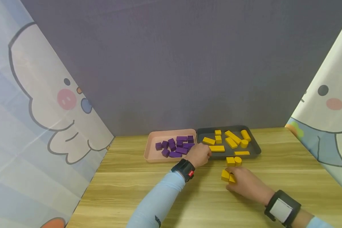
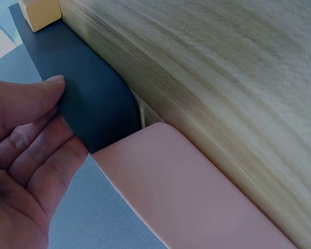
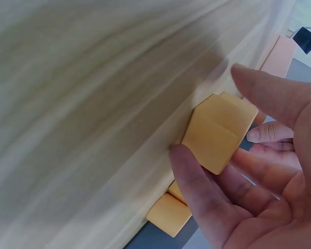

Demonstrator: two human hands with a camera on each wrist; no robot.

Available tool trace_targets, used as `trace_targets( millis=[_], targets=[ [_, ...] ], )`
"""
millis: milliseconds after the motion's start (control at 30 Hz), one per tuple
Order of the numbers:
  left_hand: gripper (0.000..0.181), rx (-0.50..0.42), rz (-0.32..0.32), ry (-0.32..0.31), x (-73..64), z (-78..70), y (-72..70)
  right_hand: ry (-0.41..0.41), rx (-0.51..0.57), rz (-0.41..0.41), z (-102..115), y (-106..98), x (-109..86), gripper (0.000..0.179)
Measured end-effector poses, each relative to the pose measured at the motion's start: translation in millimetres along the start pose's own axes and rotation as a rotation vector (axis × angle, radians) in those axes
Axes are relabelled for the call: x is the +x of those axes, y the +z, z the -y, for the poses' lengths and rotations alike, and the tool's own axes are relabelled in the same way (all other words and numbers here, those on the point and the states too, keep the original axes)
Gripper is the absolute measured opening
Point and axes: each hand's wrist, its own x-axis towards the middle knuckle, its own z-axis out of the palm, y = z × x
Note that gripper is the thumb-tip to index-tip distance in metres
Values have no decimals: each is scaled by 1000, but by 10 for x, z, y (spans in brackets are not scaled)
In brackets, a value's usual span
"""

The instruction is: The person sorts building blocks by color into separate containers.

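Observation:
My left hand (image 1: 199, 155) is at the near left corner of the dark grey tray (image 2: 98, 88). In the left wrist view its thumb lies outside the tray's rim and the fingers go behind it, gripping the edge. My right hand (image 1: 248, 183) is over the table in front of that tray, beside two yellow blocks (image 3: 217, 129) that stand together. Its index finger touches or nearly touches them, while the thumb stays apart. Just beyond, a yellow cube (image 1: 230, 161) and a yellow cylinder (image 1: 237, 161) stand side by side near the tray's front wall.
Several yellow blocks (image 1: 231, 142) lie in the dark tray. Against its left side is a pink tray (image 1: 149, 148) with several purple blocks (image 1: 172, 144). A grey panel (image 1: 171, 63) rises behind both, and printed cloths flank the wooden table (image 1: 125, 190).

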Motion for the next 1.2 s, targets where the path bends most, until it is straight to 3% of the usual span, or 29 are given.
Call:
trace_targets(
  millis=[367,667,833,1033,1200],
  targets=[
    [16,0,-1,-1,3,20,15,-45,-38,-22,8,-1,11,46],
    [17,-16,-2,-12,-17,26,8,-33,-25,-28,-2,-78,15,43],
    [16,-3,-9,-1,-17,27,16,-55,-35,-48,-11,-222,64,41],
    [16,10,-10,10,-7,11,20,-112,-100,-190,-103,-487,175,38],
    [16,11,-11,3,-2,2,20,-85,-97,-233,-298,-746,349,40]
  ],
)
